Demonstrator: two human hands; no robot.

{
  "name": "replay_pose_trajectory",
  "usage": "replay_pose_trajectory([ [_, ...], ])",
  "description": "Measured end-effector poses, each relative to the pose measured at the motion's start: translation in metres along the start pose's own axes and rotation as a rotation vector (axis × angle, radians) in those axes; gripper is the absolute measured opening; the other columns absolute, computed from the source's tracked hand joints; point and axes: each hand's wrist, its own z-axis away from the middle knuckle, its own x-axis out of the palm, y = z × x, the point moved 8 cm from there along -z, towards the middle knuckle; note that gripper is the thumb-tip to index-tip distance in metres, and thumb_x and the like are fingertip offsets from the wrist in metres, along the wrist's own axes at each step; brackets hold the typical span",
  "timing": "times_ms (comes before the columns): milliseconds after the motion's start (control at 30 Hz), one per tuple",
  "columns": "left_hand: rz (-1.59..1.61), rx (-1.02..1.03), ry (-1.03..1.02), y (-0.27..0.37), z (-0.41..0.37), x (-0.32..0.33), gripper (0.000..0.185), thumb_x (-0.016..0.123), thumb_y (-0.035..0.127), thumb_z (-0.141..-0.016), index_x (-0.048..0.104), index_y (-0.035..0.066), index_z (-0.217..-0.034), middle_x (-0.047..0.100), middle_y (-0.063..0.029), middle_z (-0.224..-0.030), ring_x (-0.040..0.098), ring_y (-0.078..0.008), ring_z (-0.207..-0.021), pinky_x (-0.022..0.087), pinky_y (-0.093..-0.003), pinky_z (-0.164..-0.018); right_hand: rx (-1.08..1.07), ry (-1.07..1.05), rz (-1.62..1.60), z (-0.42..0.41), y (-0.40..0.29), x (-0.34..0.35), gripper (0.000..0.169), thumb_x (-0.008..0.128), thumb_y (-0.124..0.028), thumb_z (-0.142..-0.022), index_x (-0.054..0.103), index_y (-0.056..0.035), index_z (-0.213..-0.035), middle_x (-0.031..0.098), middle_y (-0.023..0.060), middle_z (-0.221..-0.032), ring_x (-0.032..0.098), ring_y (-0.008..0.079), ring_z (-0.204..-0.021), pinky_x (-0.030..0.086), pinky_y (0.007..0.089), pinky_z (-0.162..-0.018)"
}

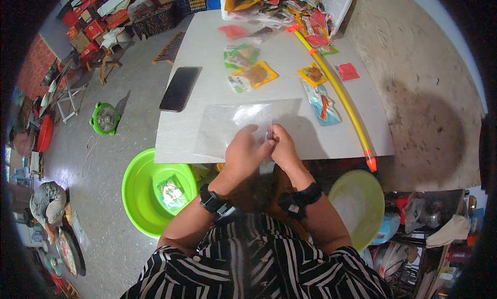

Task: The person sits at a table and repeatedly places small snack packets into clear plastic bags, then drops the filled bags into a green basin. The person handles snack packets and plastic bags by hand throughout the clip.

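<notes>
A clear plastic bag [217,124] lies spread near the front edge of the white table [174,140]. My left hand [245,148] rests over its right part, thumb reaching towards my other hand. The fingers of my right hand [284,147] pinch the bag's right edge, and both hands meet there; the fingertips are partly hidden. Beyond the bag lie a yellow-edged snack packet [258,74] and a green-and-white packet [241,56]. To the right are a blue-and-white packet [321,105], a small yellow packet [313,74] and a red packet [348,71].
A yellow tube with orange ends [341,91] runs down the table's right side. A black smartphone [180,89] lies left. A white foam box [341,8] full of packets stands at the back. Below are a green basin [134,198] and a pale green basin [374,206]. A person [48,206] bends at far left.
</notes>
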Motion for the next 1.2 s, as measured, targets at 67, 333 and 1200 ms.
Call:
replay_pose_trajectory([
  [67,0.011,-0.035,-0.028,0.004,-0.003,0.003,0.046,0.057,0.030,-0.068,0.047,-0.001,-0.100,0.055,-0.0194,-0.086,0.054,-0.0311,-0.079,0.043,-0.0350,-0.067,-0.040,0.003,0.054,0.006,-0.009,0.000,0.026,0.050,-0.004,-0.069,0.046,0.0000,-0.094,0.054,0.0175,-0.084,0.054,0.0285,-0.078,0.042,0.0351,-0.067],
  [333,-0.028,0.044,0.058,-0.014,-0.004,0.002,0.032,0.055,0.016,-0.070,0.046,0.001,-0.097,0.052,-0.0122,-0.062,0.052,-0.0216,-0.055,0.042,-0.0310,-0.052,0.012,0.001,0.185,0.008,-0.028,-0.001,0.023,0.051,-0.003,-0.072,0.046,0.0025,-0.095,0.054,0.0064,-0.076,0.051,0.0141,-0.066,0.042,0.0255,-0.058],
  [1200,-0.171,0.147,0.059,0.022,0.003,-0.009,0.032,0.053,0.008,-0.066,0.050,0.005,-0.097,0.055,-0.0146,-0.070,0.054,-0.0290,-0.066,0.043,-0.0354,-0.058,0.255,-0.065,-0.763,0.022,-0.034,0.013,0.020,0.043,-0.006,-0.078,0.049,-0.0023,-0.096,0.052,0.0050,-0.091,0.050,0.0149,-0.082,0.042,0.0268,-0.072],
])
